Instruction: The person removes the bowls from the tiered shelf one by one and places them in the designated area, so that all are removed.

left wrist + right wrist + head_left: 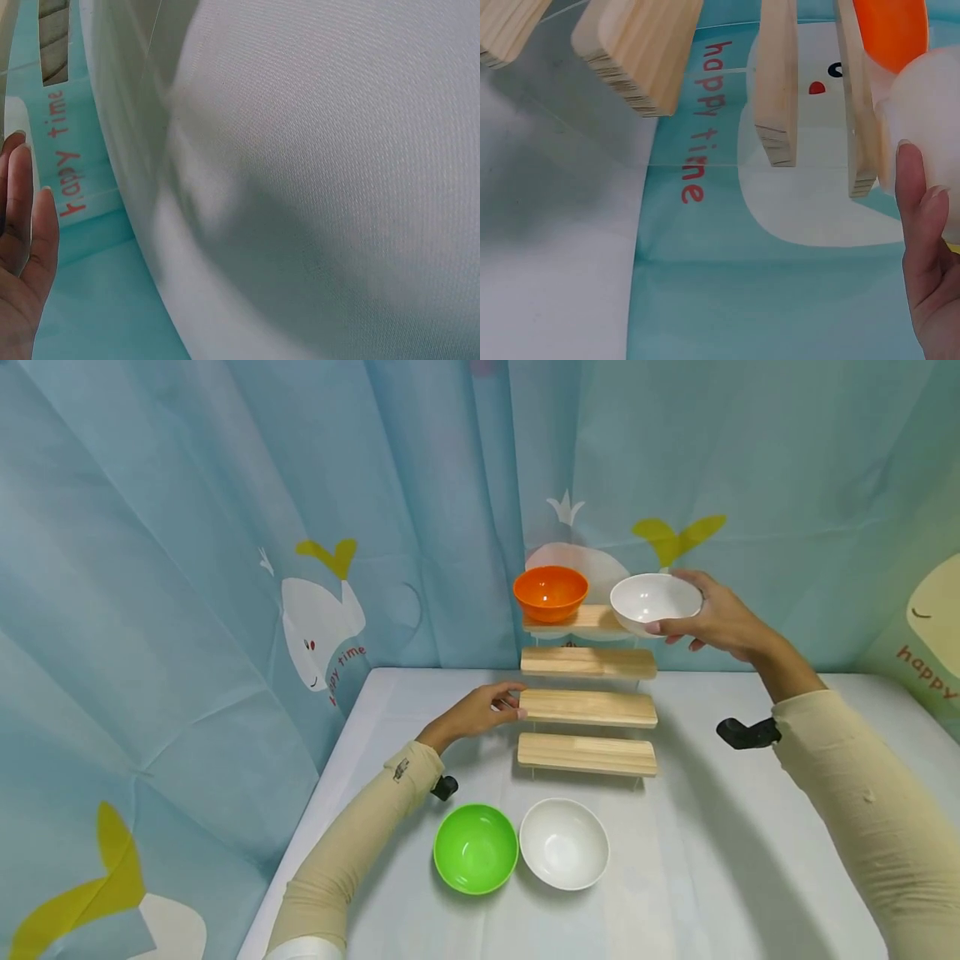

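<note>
In the head view my right hand (716,618) grips the right rim of a white bowl (652,597), thumb in front, at the right end of the top board of a stepped wooden display rack (588,707). Whether the bowl bears on the board cannot be told. To its left an orange bowl (551,593) sits on the same board. My left hand (483,708) holds the left end of the rack's second board from the bottom between thumb and fingers. In the right wrist view, fingers (922,202) lie against the white bowl's outside (937,105).
A green bowl (476,849) and another white bowl (564,844) stand side by side on the white tablecloth (420,902), in front of the rack. A pale blue curtain (450,510) with whale prints hangs close behind the rack.
</note>
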The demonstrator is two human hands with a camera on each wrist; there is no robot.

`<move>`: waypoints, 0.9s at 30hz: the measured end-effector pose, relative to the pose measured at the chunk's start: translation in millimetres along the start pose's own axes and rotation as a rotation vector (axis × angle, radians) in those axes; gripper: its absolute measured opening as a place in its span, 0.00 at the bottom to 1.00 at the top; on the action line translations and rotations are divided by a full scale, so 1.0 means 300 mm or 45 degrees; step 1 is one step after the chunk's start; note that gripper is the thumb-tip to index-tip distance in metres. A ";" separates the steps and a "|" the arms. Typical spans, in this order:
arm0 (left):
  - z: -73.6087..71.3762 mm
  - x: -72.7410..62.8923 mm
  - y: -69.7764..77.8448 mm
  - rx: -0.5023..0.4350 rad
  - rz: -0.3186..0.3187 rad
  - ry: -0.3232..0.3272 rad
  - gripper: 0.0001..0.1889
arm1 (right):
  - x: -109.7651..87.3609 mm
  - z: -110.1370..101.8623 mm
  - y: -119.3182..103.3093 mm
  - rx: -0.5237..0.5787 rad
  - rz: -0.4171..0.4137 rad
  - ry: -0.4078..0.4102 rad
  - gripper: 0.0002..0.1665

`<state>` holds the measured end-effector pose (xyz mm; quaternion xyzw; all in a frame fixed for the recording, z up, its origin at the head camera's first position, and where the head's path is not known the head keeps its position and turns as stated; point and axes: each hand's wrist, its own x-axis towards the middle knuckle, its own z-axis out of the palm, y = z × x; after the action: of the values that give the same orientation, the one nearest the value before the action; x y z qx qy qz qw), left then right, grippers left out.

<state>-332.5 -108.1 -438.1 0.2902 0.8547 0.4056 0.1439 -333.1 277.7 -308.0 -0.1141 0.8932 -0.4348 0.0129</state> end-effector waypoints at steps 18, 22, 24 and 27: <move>-0.004 -0.001 -0.011 -0.019 0.001 0.002 0.30 | -0.106 0.010 0.007 -0.016 -0.109 0.035 0.61; -0.002 -0.002 -0.016 -0.030 -0.002 -0.004 0.30 | -0.132 0.019 0.005 -0.003 -0.117 0.022 0.61; -0.001 -0.004 -0.017 -0.033 -0.001 -0.005 0.30 | -0.145 0.024 0.009 0.005 -0.126 0.018 0.62; 0.000 -0.010 -0.015 -0.031 -0.004 -0.001 0.30 | -0.163 0.033 0.017 -0.002 -0.139 0.016 0.63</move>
<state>-331.8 -112.2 -441.6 0.2874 0.8501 0.4156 0.1486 -285.1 283.6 -321.8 -0.1602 0.8860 -0.4348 -0.0165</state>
